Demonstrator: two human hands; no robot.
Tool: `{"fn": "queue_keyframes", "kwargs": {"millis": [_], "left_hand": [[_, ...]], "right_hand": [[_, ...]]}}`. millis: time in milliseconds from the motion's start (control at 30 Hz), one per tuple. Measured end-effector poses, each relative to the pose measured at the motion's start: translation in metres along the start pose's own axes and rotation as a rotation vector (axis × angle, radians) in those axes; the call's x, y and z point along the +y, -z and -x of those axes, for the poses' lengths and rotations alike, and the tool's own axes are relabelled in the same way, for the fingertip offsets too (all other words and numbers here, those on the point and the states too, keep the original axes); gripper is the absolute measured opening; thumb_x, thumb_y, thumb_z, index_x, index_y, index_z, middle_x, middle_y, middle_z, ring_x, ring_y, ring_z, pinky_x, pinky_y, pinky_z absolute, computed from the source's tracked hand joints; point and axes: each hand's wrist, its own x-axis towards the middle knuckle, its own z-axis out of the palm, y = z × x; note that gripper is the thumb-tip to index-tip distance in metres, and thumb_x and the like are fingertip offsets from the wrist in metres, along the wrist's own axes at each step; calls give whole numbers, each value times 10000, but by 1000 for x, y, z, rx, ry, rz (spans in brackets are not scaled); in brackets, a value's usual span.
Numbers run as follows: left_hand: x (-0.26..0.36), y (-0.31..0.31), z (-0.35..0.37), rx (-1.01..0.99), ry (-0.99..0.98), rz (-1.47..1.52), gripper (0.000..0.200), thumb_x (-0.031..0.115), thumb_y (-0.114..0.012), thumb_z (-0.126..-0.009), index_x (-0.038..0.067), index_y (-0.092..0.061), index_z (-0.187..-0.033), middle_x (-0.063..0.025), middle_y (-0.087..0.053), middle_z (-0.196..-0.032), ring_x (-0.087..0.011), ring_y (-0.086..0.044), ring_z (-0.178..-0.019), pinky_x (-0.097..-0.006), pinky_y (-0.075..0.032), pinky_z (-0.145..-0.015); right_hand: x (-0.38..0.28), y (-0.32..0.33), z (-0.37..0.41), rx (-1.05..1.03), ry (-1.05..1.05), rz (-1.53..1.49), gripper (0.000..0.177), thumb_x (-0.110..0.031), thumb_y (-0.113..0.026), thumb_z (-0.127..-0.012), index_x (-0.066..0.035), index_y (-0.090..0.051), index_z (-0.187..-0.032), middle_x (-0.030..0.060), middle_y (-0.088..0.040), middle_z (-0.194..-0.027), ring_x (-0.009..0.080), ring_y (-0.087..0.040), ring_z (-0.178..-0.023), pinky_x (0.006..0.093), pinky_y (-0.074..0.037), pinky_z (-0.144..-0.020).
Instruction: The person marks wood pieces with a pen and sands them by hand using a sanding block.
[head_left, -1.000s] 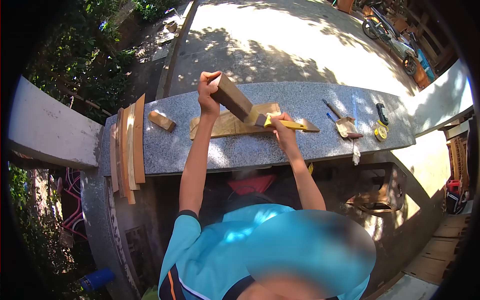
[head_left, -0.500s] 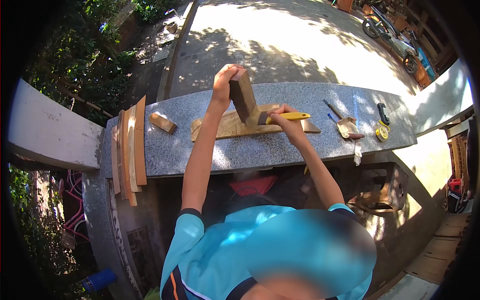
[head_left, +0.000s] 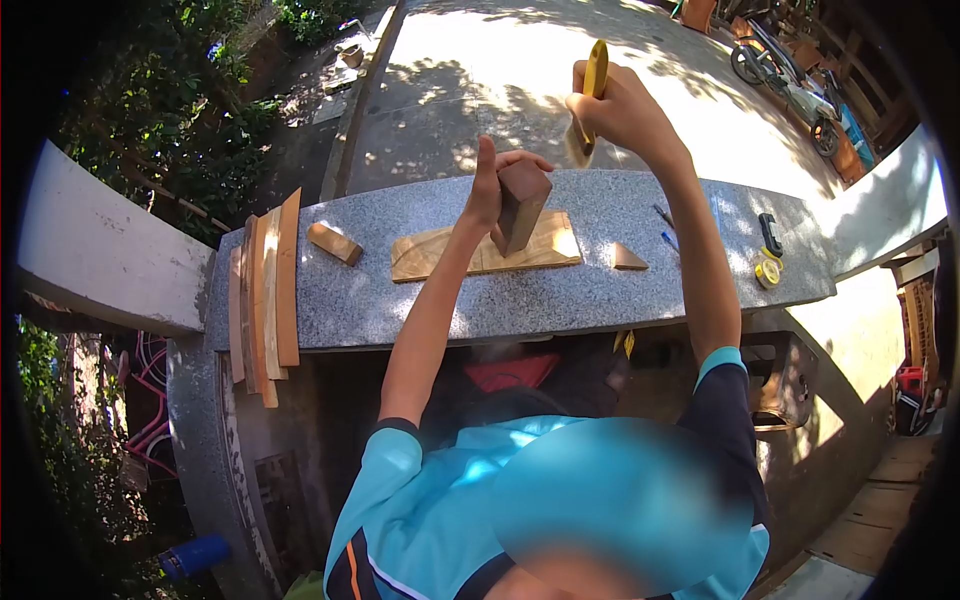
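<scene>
My left hand (head_left: 484, 196) grips a dark brown wooden block (head_left: 524, 212) from its left side, thumb pointing up and fingers over the top. The block stands tilted, its lower end over a lighter flat board (head_left: 428, 256) on the granite counter (head_left: 380, 315). Raised above the counter's far edge, my right hand (head_left: 632, 115) is closed round the yellow handle of a paintbrush (head_left: 596, 72), whose pale bristles point down. A small wedge-shaped wood piece (head_left: 627, 257) lies right of the board. To its left rests a short rounded wood block (head_left: 335, 243).
Several long wood strips (head_left: 268, 290) overhang the counter's left end. At the right lie a yellow tape roll (head_left: 767, 271), a black clamp-like tool (head_left: 769, 233) and a blue pen (head_left: 669, 239), partly behind my right arm. White walls (head_left: 110, 240) flank the counter.
My right hand has lifted the paintbrush off the block, up and away past the counter's far edge. My left hand has shifted right and lowered, turning the block and leaning it the other way.
</scene>
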Motion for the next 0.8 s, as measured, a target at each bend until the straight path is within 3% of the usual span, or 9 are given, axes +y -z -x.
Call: {"fn": "queue_keyframes", "kwargs": {"millis": [67, 200, 267, 300, 400, 433, 600, 733, 800], "left_hand": [[-3, 4, 2, -15, -22, -31, 1023, 852, -122, -684, -24, -580, -944, -83, -614, -810, -157, -593, -733, -261, -481, -659], [-3, -4, 3, 43, 4, 173, 833, 723, -234, -786, -18, -585, -929, -73, -604, -782, -148, -564, -704, -277, -462, -630], [-18, 0, -2, 42, -2, 332, 675, 601, -308, -835, -7, -588, -925, -74, -600, -772, -143, -551, -697, -281, -453, -612], [-15, 4, -5, 12, -146, 175, 447, 397, -403, -787, 11, -604, -888, -79, -600, -767, -142, -553, -707, -260, -446, -635], [1, 12, 10, -80, -174, -78, 352, 308, -458, -722, 11, -612, -831, -76, -595, -764, -147, -555, -722, -243, -440, -685], [-1, 20, 11, -137, -128, -74, 412, 232, -478, -704, -31, -631, -982, -101, -564, -926, -162, -554, -790, -273, -447, -716], [24, 11, 17, -3, -35, -190, 349, 205, -477, -793, -5, -637, -1022, -47, -597, -788, -135, -557, -757, -247, -429, -766], [29, 10, 7, 86, 118, -359, 259, 219, -476, -878, 36, -631, -977, -24, -605, -826, -109, -562, -792, -245, -438, -755], [27, 5, 3, 98, 91, -261, 245, 234, -467, -891, 50, -620, -942, -24, -606, -839, -105, -566, -800, -251, -450, -728]], "right_hand": [[1, 4, 2, 187, 326, 194, 188, -200, -560, -771, -20, -523, -729, 44, -592, -684, 122, -585, -650, 300, -463, -582], [-28, -5, 41, -550, 452, -499, 154, -129, -675, -731, -3, -601, -780, 83, -643, -821, 128, -615, -780, 270, -470, -674], [-29, 0, 45, -728, 615, -590, 146, -120, -677, -739, -7, -599, -786, 108, -647, -880, 140, -613, -851, 286, -481, -720], [-25, -2, 45, -523, 615, -560, 122, -98, -661, -755, -6, -595, -799, 118, -646, -890, 153, -614, -869, 295, -487, -734], [-8, -6, 42, 65, 509, -352, 84, -29, -609, -798, -6, -577, -874, 133, -647, -934, 195, -625, -887, 293, -505, -759], [-3, -9, 45, -114, 462, -334, 84, -33, -621, -789, -5, -582, -857, 139, -647, -953, 201, -627, -882, 294, -505, -755], [24, 10, 68, -641, 611, -652, 64, -57, -662, -753, -26, -607, -763, 124, -640, -1029, 241, -621, -953, 319, -502, -798], [14, -20, 77, 63, 587, -557, 69, -75, -596, -814, -53, -621, -874, 98, -628, -1068, 241, -572, -1053, 310, -482, -853], [26, -46, 82, -176, 522, -527, 96, -46, -595, -778, -44, -607, -873, 82, -605, -1124, 245, -563, -1066, 329, -463, -880]]}}
